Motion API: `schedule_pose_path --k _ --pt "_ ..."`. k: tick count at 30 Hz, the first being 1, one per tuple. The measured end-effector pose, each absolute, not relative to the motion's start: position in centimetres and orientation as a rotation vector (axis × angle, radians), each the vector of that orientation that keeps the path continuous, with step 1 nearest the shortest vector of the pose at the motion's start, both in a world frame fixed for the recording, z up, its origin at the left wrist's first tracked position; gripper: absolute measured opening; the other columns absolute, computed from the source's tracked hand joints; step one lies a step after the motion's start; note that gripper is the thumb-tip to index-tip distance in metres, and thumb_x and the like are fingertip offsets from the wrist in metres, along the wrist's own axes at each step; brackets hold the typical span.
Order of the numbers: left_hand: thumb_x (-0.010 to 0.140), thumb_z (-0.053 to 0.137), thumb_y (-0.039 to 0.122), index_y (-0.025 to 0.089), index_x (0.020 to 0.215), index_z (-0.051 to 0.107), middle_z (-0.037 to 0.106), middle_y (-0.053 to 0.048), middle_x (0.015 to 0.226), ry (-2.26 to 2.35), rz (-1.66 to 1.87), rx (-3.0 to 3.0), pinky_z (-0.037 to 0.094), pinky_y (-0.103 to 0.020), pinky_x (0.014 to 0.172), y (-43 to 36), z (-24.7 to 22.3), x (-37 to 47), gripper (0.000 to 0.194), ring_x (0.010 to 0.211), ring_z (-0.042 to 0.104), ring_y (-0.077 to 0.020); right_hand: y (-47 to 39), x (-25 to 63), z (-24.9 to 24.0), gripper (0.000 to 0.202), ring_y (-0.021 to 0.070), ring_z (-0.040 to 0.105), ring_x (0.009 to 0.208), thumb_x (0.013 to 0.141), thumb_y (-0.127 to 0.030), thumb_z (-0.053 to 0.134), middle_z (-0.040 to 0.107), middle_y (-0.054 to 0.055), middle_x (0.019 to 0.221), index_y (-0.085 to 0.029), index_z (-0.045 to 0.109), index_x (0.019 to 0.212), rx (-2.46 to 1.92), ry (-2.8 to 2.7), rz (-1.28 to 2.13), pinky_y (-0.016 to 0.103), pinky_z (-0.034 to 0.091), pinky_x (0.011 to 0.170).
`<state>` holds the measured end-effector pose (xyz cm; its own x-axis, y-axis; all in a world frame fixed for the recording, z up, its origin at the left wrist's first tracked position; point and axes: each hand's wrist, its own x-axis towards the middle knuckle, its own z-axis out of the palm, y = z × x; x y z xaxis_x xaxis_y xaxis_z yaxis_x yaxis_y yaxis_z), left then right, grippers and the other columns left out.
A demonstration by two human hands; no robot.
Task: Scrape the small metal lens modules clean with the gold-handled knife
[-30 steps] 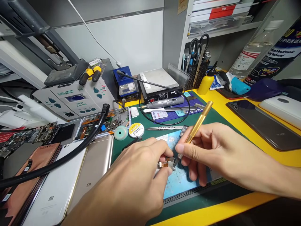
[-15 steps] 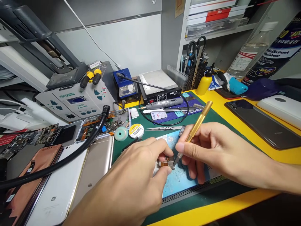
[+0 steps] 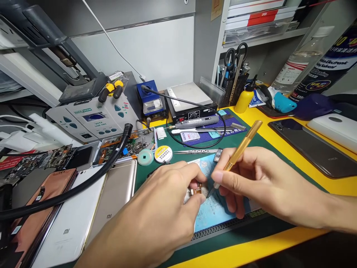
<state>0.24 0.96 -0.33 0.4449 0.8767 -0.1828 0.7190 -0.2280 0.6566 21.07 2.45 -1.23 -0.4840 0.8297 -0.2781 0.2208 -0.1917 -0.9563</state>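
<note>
Between the thumb and fingers of my left hand (image 3: 167,201) is a small electronic part with an orange-brown flex ribbon (image 3: 196,191), much of it covered by the fingers. My right hand (image 3: 248,182) grips a gold craft knife (image 3: 242,145) like a pen. Its blade points down and left, close beside the small part; whether the tip touches it I cannot tell. Both hands are over a light-blue work pad (image 3: 206,219) with smudges on it. Just behind my right fingers lies a small dark component (image 3: 218,155).
Tweezers (image 3: 198,152) lie beyond the pad on the green mat (image 3: 178,143). Phones (image 3: 111,197) and a black hose (image 3: 83,190) fill the left side. Behind stand a hot-air station (image 3: 96,119), a heating plate (image 3: 189,98) and a yellow bottle (image 3: 244,99). Another phone (image 3: 304,145) rests at right.
The view has shifted slightly, so everything sits a little to the right. The knife blade has tilted and its tip now shows beside the part's edge. Both hands keep their grips.
</note>
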Motion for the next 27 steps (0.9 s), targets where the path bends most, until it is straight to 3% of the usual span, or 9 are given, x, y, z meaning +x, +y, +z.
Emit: schedule_pose_path --k 12,27 --pt "0.094 0.056 0.021 0.03 0.093 0.061 0.066 0.006 0.096 1.309 0.314 2.036 0.036 -0.029 0.071 0.92 -0.52 0.35 0.01 0.095 0.058 -0.0164 2.52 21.0 -1.25 0.025 0.015 0.061 0.044 0.087 -0.036 0.074 0.061 -0.003 0.051 -0.021 0.057 0.076 -1.252 -1.585 1.679 0.022 0.05 0.042" --pt "0.092 0.058 0.02 0.029 0.088 0.061 0.064 0.006 0.091 1.286 0.327 2.069 0.034 -0.029 0.066 1.15 -0.46 -0.04 0.01 0.089 0.056 -0.0148 2.74 20.77 -1.03 0.021 0.0141 0.059 0.043 0.088 -0.035 0.072 0.06 -0.004 0.051 -0.021 0.058 0.082 -1.238 -1.69 1.669 0.019 0.046 0.039"
